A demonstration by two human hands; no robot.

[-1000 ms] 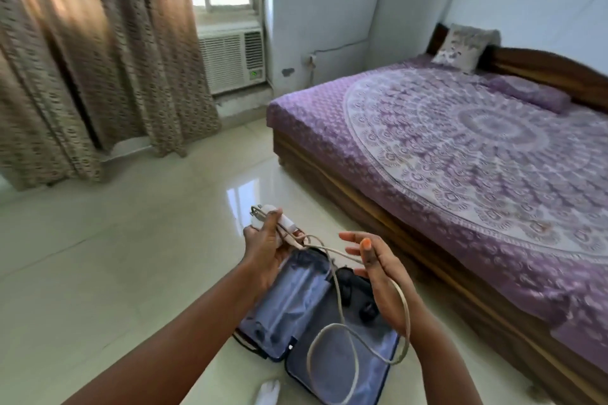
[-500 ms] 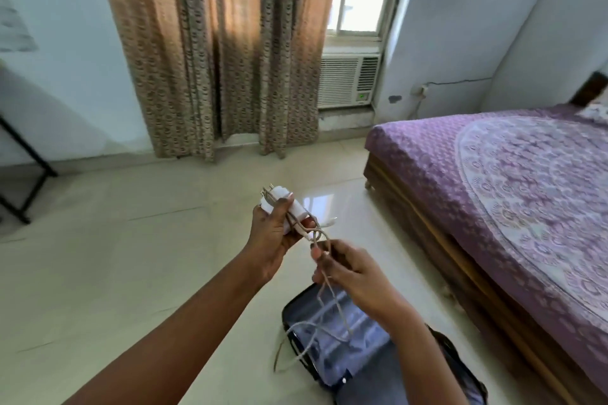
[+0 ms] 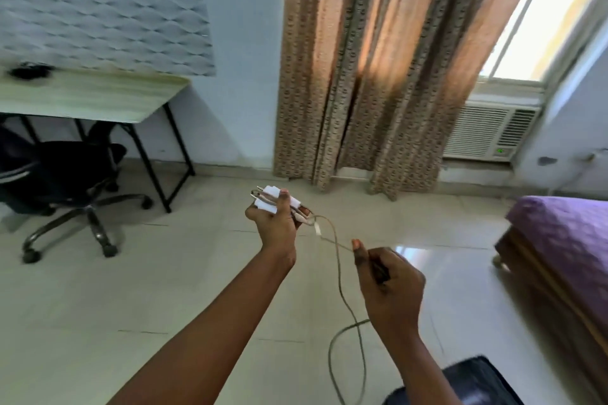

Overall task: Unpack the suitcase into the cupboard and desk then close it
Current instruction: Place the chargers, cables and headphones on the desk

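**Charger cord being gathered for the desk**

The dark suitcase (image 3: 460, 381) lies at the bottom edge. The right hand (image 3: 388, 286) pinches the thin pale cable (image 3: 339, 276) taut — likely for coiling — while the left hand (image 3: 273, 223) grips the white plug-in charger block (image 3: 268, 199). Beyond stands the pale wooden desk (image 3: 92, 95).

Bare floor (image 3: 184, 289) ahead; chair (image 3: 65, 171) under desk (image 3: 98, 99).

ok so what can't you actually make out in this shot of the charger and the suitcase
Head view only:
- suitcase: cut off by the bottom edge and partly behind the right forearm; contents unseen.
- cable: its loose end runs off the bottom edge.
- charger: mostly covered by the left hand.
- right hand: the cable inside its grip is hidden.
- dark item on the desk: too blurred to identify.
- cupboard: out of frame.
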